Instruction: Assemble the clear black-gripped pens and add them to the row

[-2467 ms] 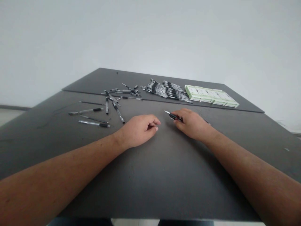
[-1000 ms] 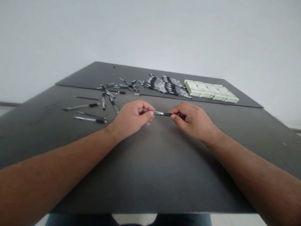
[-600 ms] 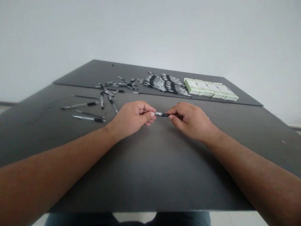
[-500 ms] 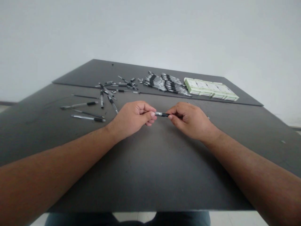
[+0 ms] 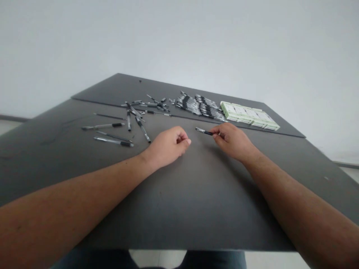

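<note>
My right hand (image 5: 231, 138) pinches a pen (image 5: 204, 131) by its black part, above the table. The pen's clear and dark end points left and slightly up; its other end is hidden in the fingers. My left hand (image 5: 171, 145) is a little to the left, apart from the pen. Its thumb and fingers are closed together, and nothing shows between them. Beyond and left of this hand lies a pen with a dark grip (image 5: 143, 129).
Left on the dark table (image 5: 185, 209) lie pen barrels (image 5: 113, 141) and thin refills (image 5: 110, 116). Behind them is a heap of loose pen parts (image 5: 151, 104). Stacked pens (image 5: 188, 103) lie further back, beside green-and-white boxes (image 5: 249, 114) at right.
My left hand has let go of the pen, and the two hands are further apart. The right hand has drawn the pen right, baring its left end. The view has shifted slightly.
</note>
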Tool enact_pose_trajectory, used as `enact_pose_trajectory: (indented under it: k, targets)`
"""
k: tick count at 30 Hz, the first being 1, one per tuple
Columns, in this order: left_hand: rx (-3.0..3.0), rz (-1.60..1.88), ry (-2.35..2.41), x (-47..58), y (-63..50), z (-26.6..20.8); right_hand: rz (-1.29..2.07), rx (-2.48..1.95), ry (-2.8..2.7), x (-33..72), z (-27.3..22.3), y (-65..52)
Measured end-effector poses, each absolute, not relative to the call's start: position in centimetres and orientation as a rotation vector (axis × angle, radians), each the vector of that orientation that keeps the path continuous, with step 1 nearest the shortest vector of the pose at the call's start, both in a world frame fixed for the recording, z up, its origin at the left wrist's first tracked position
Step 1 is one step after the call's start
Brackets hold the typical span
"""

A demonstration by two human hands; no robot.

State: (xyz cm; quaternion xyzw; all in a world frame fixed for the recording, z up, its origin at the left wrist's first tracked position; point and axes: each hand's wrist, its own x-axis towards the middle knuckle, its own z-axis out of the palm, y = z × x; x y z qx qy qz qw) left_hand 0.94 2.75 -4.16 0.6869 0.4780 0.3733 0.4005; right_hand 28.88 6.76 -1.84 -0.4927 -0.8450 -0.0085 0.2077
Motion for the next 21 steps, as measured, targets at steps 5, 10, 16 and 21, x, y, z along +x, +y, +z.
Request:
enact_pose_trajectory:
  k: [5, 10, 16, 21]
  targets:
    - [2.13, 0.842, 1.213, 0.8, 2.1, -3.6, -0.08, -1.442, -2.477, 26.9, -2.7, 11.3]
    - [2.141, 0.797, 1.19, 0.8, 2.1, -3.4, -0.152, -1.53, -2.548, 24.4, -2.8, 15.1]
    - [2.159, 0.809, 1.151, 0.8, 2.2, -3.6, -0.195, -1.608, -2.503, 24.0, -3.1, 17.7]
    - [2.168, 0.805, 1.132, 0.8, 2.3, -3.7, -0.211, -1.635, -2.477, 24.1, -3.2, 18.2]
